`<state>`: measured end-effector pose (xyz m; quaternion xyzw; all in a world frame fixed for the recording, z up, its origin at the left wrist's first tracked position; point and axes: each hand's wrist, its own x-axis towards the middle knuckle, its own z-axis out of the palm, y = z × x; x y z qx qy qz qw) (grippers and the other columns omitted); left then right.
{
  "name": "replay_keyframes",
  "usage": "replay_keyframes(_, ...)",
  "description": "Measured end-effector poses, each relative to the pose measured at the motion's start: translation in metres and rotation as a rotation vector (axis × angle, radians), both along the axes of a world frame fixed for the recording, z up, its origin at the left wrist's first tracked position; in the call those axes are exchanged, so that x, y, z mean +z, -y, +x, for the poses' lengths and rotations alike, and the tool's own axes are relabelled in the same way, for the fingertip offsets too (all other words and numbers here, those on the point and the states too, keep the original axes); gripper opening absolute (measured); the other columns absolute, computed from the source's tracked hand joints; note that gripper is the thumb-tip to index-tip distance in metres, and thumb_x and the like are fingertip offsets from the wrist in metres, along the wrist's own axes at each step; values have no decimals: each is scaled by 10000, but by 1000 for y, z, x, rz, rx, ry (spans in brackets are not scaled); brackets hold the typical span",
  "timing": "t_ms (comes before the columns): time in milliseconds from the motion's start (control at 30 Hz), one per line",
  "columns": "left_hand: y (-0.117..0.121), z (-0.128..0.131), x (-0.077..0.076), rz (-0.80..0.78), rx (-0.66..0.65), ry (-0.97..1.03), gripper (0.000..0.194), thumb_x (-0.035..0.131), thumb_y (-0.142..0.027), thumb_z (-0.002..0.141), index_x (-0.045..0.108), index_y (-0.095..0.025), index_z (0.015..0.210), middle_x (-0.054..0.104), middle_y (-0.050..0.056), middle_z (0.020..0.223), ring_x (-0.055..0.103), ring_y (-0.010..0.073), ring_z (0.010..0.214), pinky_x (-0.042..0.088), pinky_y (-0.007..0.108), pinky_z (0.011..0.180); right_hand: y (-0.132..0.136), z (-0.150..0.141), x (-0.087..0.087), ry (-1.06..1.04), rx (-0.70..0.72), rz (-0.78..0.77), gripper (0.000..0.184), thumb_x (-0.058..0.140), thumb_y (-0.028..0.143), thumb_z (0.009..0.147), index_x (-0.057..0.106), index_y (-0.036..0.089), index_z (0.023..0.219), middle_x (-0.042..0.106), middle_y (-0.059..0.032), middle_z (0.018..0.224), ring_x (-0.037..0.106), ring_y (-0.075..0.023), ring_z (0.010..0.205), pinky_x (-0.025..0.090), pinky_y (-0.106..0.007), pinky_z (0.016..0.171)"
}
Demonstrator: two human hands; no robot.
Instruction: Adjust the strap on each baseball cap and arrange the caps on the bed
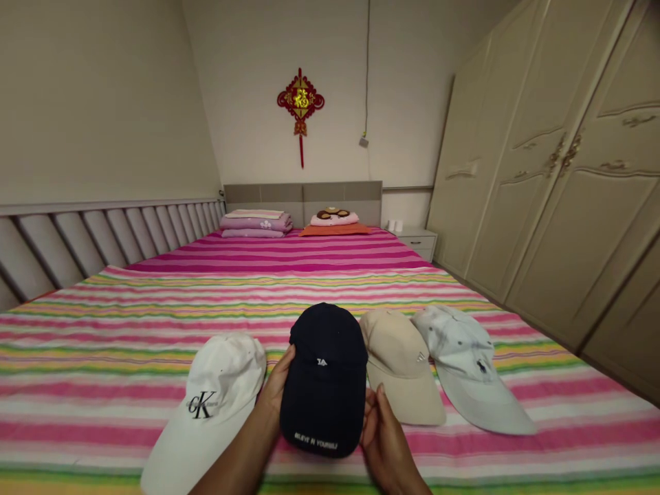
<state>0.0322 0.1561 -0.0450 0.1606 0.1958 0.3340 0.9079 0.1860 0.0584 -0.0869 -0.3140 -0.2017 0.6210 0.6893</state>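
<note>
Hands, two (278,385), grip one dark cap (324,381) among three pale caps (402,364).

I wear the one camera on my head, and it looks forward and down from above my forearms. Nearest to it, low in the view, are my left hand (279,377) and right hand (382,427), with the dark cap (324,385) between them. From there it looks along the bed (247,292) to the headboard (340,196) and faces the far wall (247,89) nearly straight on. The view is wide, taking in the side wall (93,89) at left and the wardrobe (515,185) at right.
</note>
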Motion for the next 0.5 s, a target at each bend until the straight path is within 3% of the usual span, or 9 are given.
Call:
replay_keyframes(100,-19,8,-5,-25,22,-24,349,483,-390,784,662,-111,890,714,75,802,638,231,859,372,393,934,-3,10,4,68,73,-15,283,595,441,732,569,172,816,655,-9,638,600,-131,513,470,-234,469)
replay_keyframes(200,-37,16,-11,-4,52,-2,342,492,-378,780,644,-114,938,712,75,809,629,241,886,379,410,925,-19,19,7,172,51,-21,287,695,341,659,563,162,841,574,47,489,497,-66,370,377,-148,366)
replay_keyframes(333,-60,27,-19,51,97,-43,376,484,-408,776,623,-125,980,711,73,791,626,255,892,387,432,909,-47,28,6,215,5,-53,385,719,340,608,554,162,907,517,79,453,435,-39,335,341,-127,338)
replay_keyframes(500,-78,34,-32,56,74,-174,393,480,-403,773,615,-84,957,704,121,794,641,272,833,416,440,864,-67,36,-2,323,-52,-160,318,656,315,621,527,163,869,463,97,418,384,-30,296,287,-116,295)
